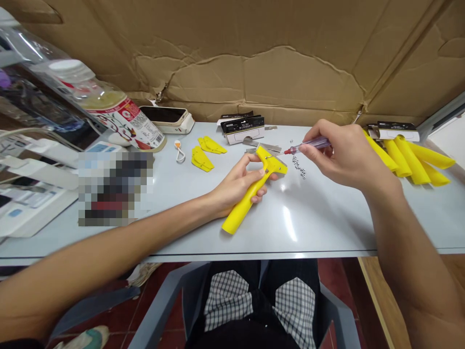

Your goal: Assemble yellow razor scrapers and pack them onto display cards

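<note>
Just above the table, my left hand (242, 184) is wrapped around the neck of a yellow scraper (241, 209), its wide head tilted up and away from me. Between the fingers of my right hand (348, 152) is a screwdriver (315, 143) with a clear purplish handle. Its tip meets a screw on the left side of the scraper head. Another screw shows at the head's right side. Behind the head lie metal blades (263, 144). A small heap of screws (299, 167) rests to the right of the scraper.
Yellow plates (202, 159) lie left of centre, near a white cord loop (179, 152). Black-and-white boxes (244, 130) and a phone (163, 118) stand at the back. Several yellow handles (414, 160) are piled right. A labelled bottle (127, 118) leans left; cardboard (254, 63) walls the back.
</note>
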### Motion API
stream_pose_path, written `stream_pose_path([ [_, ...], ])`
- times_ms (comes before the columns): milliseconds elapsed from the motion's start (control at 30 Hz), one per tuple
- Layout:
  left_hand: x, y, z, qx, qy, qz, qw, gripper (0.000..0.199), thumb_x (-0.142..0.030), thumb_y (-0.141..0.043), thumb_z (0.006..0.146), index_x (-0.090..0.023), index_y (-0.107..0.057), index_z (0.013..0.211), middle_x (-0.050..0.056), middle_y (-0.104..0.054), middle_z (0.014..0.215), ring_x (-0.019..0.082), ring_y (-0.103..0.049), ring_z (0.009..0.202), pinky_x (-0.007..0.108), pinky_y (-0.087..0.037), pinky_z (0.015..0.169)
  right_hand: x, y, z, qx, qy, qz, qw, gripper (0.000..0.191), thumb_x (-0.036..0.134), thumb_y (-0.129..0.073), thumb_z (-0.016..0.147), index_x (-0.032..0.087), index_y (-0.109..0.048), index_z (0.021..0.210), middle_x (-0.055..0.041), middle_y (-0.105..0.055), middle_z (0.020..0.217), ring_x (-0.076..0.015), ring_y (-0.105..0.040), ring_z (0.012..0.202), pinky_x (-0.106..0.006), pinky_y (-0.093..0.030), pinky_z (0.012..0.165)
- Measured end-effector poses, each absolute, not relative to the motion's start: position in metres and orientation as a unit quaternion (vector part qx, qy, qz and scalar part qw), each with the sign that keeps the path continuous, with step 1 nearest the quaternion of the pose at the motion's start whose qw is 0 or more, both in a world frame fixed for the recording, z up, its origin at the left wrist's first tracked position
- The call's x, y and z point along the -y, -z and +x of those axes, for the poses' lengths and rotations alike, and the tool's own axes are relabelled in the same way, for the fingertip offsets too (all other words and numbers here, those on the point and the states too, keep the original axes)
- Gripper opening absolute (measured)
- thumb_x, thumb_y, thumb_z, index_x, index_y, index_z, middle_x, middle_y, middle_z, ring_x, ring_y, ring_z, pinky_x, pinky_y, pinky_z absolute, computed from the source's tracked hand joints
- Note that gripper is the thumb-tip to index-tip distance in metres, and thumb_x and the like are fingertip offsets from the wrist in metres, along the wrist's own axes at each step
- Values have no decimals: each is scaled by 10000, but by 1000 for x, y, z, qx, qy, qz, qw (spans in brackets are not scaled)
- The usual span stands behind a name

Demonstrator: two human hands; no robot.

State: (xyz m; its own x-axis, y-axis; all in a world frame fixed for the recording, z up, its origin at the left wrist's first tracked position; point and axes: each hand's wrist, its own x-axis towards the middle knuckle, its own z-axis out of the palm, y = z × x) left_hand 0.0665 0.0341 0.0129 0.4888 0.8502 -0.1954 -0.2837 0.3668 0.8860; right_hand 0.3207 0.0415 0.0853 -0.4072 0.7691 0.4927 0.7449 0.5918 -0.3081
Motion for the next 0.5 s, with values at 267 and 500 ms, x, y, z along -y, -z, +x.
stream_pose_path([
  [267,-34,-12,67,-337,-376,425,751,350,-227,-710,999,-285,-412,1174,61,-767,1045,80,-570,529,187,-392,457,-37,-85,321,842,-30,-455,289,178,291,-674,955,285,-637,1129,26,-653,706,-209,-571,590,-375,-435,606],
  [500,-34,-12,66,-339,-378,422,751,363,-232,-711,996,-291,-402,1178,56,-765,1051,79,-566,527,189,-390,459,-39,-88,322,849,-40,-441,289,57,320,-669,976,273,-667,943,15,-696,697,-194,-609,578,-346,-425,591],
])
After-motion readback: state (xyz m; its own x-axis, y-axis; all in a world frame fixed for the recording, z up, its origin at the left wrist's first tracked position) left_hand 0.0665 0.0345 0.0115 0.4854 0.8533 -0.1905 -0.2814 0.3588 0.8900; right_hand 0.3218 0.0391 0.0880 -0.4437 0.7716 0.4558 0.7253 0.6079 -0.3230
